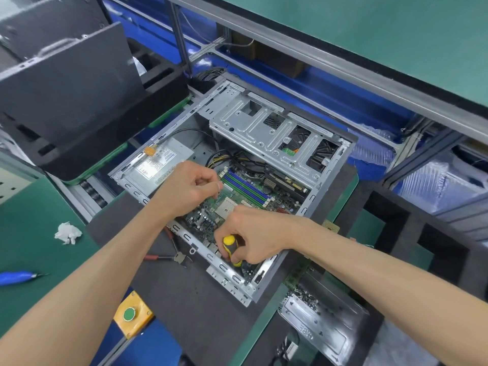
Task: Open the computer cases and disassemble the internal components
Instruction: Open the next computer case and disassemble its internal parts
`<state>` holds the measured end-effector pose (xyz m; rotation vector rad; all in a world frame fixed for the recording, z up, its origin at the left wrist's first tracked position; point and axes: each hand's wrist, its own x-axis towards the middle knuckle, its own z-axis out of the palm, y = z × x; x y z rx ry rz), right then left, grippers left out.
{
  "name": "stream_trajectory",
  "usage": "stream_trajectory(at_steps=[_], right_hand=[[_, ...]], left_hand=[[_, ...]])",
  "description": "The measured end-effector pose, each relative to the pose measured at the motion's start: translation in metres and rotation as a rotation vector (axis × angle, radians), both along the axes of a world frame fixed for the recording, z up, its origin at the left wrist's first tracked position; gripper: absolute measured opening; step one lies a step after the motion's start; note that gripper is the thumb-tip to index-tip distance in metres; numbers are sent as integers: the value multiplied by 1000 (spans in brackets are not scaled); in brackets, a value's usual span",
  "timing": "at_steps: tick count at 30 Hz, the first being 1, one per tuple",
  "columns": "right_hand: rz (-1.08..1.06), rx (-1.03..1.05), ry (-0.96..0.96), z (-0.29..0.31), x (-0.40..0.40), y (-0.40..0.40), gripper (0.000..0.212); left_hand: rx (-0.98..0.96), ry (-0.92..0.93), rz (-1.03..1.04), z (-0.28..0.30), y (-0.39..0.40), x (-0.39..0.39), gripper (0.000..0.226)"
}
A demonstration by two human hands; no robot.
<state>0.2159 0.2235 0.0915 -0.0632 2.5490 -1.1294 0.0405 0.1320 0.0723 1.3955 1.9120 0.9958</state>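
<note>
Your computer case (327,165) lies on its side w/ side panel off, grey steel frame open upward. Inside: green motherboard (243,191) w/ blue RAM slots, silver PSU (158,165) at upper left, perforated drive cage (274,136) at top, black & yellow cables between PSU and board

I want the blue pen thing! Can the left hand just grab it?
Probably yes: the blue-handled tool lies alone on the green mat, uncovered. But the left hand is busy over the green motherboard.

Screwdriver (231,248) tip hidden behind right hand (257,235); power supply (158,161) label text unreadable.
</note>
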Motion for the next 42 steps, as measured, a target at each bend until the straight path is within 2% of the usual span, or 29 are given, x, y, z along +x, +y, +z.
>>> stream_trajectory(at_steps=[9, 14, 17, 26, 35, 39, 42], right_hand=[[29, 31, -16, -1, -1, -4, 9], [26, 53, -27, 0, -1, -6, 9], [32, 33, -22, 2, 0, -5, 10], [63, -40, -42, 1, -1, -4, 14], [53, 19, -14, 0, 0, -5, 14], [100, 94, 12, -3, -1, -9, 33], [116, 69, -27, -5, -4, -8, 41]], left_hand=[[-36, 11, -6, -2, 1, -1, 30], [-274, 264, -9, -18, 11, -3, 42], [-335, 334, -57, -22, 13, -1, 46], [-287, 318, -63, -18, 13, 0, 46], [-294, 284, -76, -18, 13, 0, 44], [-285, 253, -91, -13, 12, 2, 39], [-255, 79, -168, -5, 8, 3, 39]])
